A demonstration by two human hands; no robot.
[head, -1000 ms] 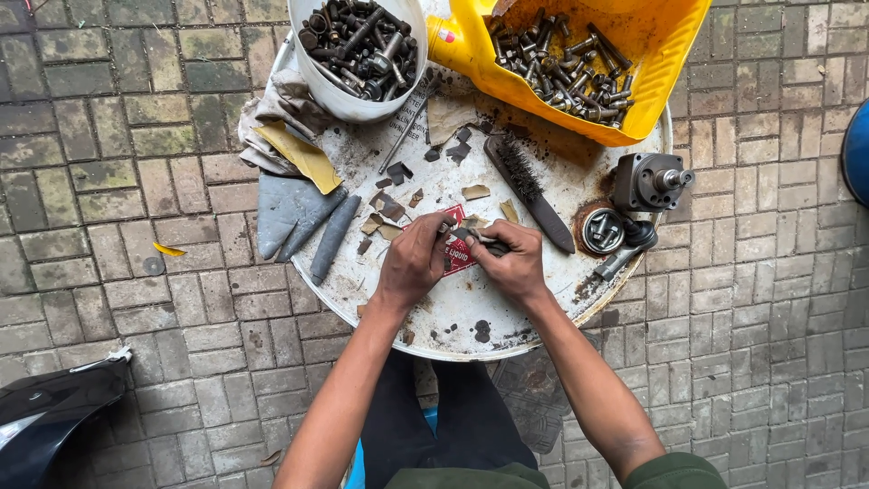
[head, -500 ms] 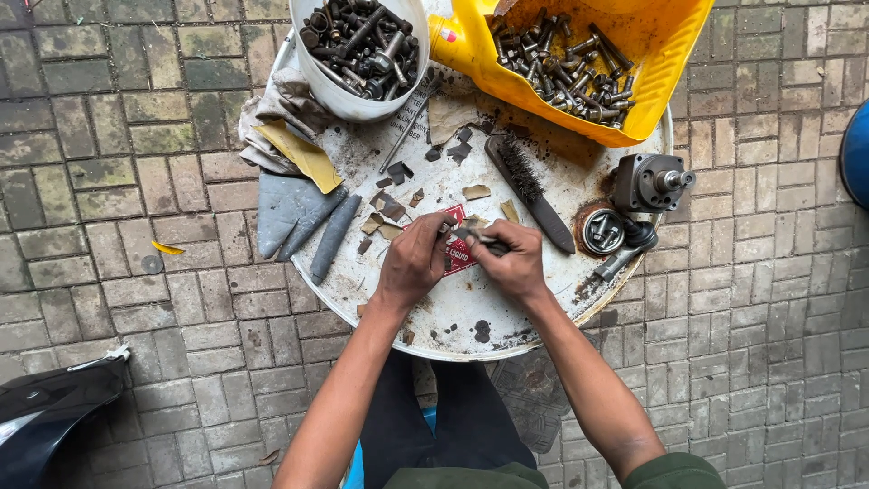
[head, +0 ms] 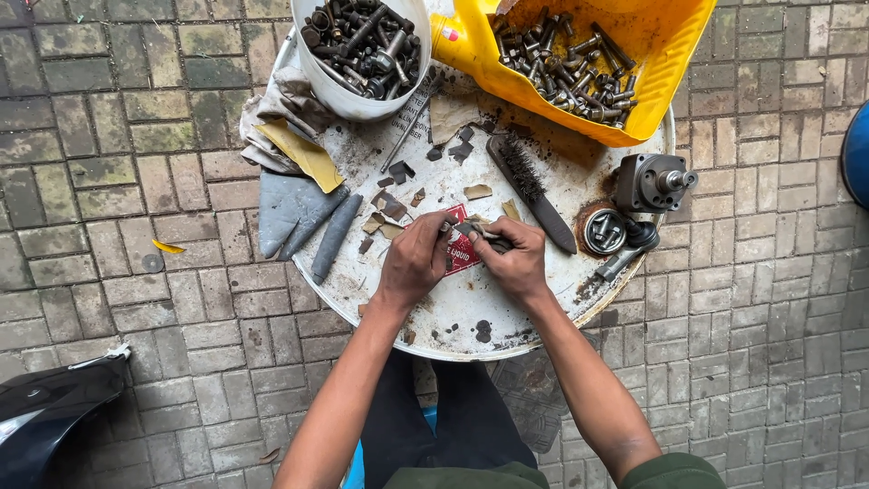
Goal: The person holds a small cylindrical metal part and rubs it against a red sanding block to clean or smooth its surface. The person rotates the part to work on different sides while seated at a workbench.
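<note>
Both hands meet at the middle of the round white worktop [head: 507,317], and I see them from straight above. My left hand [head: 415,263] has its fingers curled tight, pinning a small red-and-white card [head: 462,252] flat on the metal. My right hand [head: 518,263] has its fingers pinched shut on a small dark tool [head: 475,232] whose tip lies over the card; it may be a blade or a scraper, but I cannot tell, since the fingers cover most of it. Around the hands lie torn scraps of brown gasket material [head: 389,213]. Just beyond, a wire brush [head: 529,186] rests diagonally, well clear of the hands. To the right sit a round bearing-like part [head: 605,231] and a dark cylindrical housing with a shaft [head: 654,181]. To the left, grey rags [head: 299,213] and a yellow cloth [head: 306,154] hang over the rim. Farthest off stand a white bucket [head: 348,101] and a cut yellow jug [head: 656,91], each filled with greasy bolts.
</note>
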